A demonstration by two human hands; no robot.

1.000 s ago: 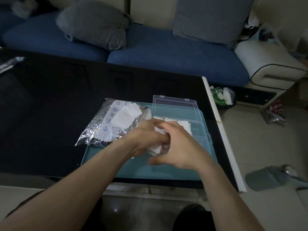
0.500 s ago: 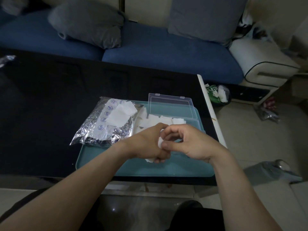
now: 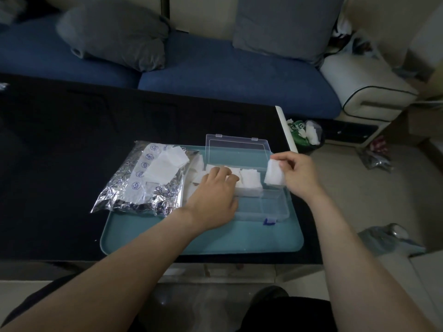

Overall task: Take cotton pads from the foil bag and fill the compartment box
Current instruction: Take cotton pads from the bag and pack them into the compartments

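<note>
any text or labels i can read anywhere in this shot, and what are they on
Foil bag: a column of round blue printed symbols and a short word near the top edge, too small and blurred to read.
Green packet in the bin beside the table: white lettering, partly hidden and blurred, not readable.
Compartment box, its cotton pads and the teal tray: no text visible.

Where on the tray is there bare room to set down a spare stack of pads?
The near strip of the tray, between the box and the front rim, is bare. The left side is crowded by the foil bag and loose pads.
</note>
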